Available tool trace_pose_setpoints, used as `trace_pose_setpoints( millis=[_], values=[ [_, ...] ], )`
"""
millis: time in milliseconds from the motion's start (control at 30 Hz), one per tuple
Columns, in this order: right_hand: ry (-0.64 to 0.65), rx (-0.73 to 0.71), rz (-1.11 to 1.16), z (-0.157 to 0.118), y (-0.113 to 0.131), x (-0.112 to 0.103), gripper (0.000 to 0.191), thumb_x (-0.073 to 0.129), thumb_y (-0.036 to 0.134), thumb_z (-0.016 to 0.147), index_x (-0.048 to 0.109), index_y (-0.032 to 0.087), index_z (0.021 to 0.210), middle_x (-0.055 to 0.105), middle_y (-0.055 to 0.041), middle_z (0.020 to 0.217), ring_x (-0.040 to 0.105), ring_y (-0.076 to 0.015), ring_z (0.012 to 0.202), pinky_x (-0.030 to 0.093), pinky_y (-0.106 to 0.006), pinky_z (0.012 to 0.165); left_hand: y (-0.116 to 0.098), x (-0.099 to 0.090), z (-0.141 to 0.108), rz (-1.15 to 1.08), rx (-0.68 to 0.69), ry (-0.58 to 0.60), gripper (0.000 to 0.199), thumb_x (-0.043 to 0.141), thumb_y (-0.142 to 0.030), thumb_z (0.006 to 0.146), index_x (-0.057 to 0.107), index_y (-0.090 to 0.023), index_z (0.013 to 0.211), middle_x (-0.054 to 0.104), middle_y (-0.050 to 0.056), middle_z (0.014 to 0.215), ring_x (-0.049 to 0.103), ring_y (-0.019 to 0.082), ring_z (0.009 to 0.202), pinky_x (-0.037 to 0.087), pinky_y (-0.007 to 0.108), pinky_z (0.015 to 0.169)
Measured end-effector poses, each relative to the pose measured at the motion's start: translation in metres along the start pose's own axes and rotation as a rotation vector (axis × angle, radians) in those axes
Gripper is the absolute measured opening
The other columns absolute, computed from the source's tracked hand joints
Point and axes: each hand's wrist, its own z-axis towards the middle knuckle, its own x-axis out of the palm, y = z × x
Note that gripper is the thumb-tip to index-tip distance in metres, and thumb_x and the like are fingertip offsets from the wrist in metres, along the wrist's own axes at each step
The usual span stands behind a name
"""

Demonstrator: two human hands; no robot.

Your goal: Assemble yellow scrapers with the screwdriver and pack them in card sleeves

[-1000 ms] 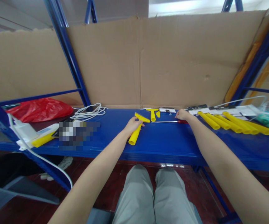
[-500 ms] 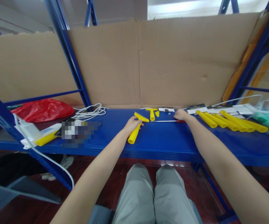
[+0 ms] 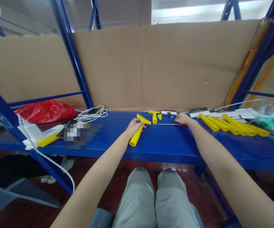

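My left hand [image 3: 134, 126] is wrapped round a yellow T-shaped tool [image 3: 135, 136] with a tube-like handle, near the middle of the blue shelf. Farther right, my right hand [image 3: 181, 118] is closed, with the red handle of a screwdriver [image 3: 183, 125] just under it. The thin metal shaft points left along the shelf; whether the fingers grip the handle is hard to make out. Between and behind the hands lie a smaller yellow T-shaped piece [image 3: 154, 117], a small yellow wedge [image 3: 159, 116] and a white-and-black card [image 3: 169, 112].
Several yellow tubular handles [image 3: 231, 125] lie at the right beside black-and-white cards [image 3: 199, 112]. At the left are a red plastic bag [image 3: 46, 111], coiled white cable [image 3: 93, 114] and a power strip [image 3: 33, 133]. Cardboard [image 3: 113, 69] stands behind the blue shelf [image 3: 160, 139].
My right hand has shifted very slightly left. My left hand keeps its place round the yellow tool. The camera view has tilted a little.
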Motion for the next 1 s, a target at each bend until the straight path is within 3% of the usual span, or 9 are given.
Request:
trace_pose_setpoints(
  millis=[433, 600, 767, 1000],
  values=[
    [-0.081, 0.026, 0.115, 0.001, 0.0, 0.003, 0.013, 0.059, 0.013, 0.068, 0.07, 0.014, 0.074, 0.066, -0.0039, 0.062, 0.061, -0.0154, 0.06, 0.043, -0.021, 0.058, 0.002, 0.0, 0.002, -0.03, -0.001, -0.003, 0.025, 0.055, -0.007, 0.083, 0.048, -0.011, 0.106, 0.064, 0.003, 0.062, 0.057, 0.01, 0.047, 0.044, 0.02, 0.05],
    [-0.166, -0.002, 0.202, 0.003, -0.002, 0.004, 0.011, 0.058, 0.01, 0.067, 0.067, 0.016, 0.072, 0.068, -0.0047, 0.07, 0.062, -0.0158, 0.068, 0.044, -0.021, 0.065, 0.004, -0.003, 0.005, -0.076, 0.007, 0.022, 0.026, 0.055, -0.008, 0.083, 0.049, -0.011, 0.107, 0.066, 0.004, 0.066, 0.058, 0.012, 0.048, 0.046, 0.022, 0.051],
    [-0.273, -0.081, 0.481, 0.001, 0.008, 0.005, 0.009, 0.057, 0.01, 0.069, 0.062, 0.014, 0.076, 0.068, -0.0076, 0.082, 0.061, -0.0151, 0.074, 0.046, -0.024, 0.072, 0.004, -0.003, 0.006, -0.277, 0.009, 0.073, 0.016, 0.05, -0.005, 0.084, 0.05, -0.013, 0.097, 0.067, 0.005, 0.071, 0.062, 0.011, 0.056, 0.046, 0.019, 0.05],
    [-0.279, -0.357, 0.99, -0.014, 0.055, 0.009, 0.005, 0.06, 0.016, 0.071, 0.055, 0.017, 0.072, 0.064, -0.0032, 0.077, 0.059, -0.0125, 0.071, 0.048, -0.027, 0.074, 0.002, 0.01, 0.002, -0.325, -0.033, 0.184, 0.014, 0.046, -0.001, 0.083, 0.048, -0.015, 0.082, 0.064, 0.004, 0.07, 0.06, 0.01, 0.054, 0.044, 0.017, 0.045]
  ],
)
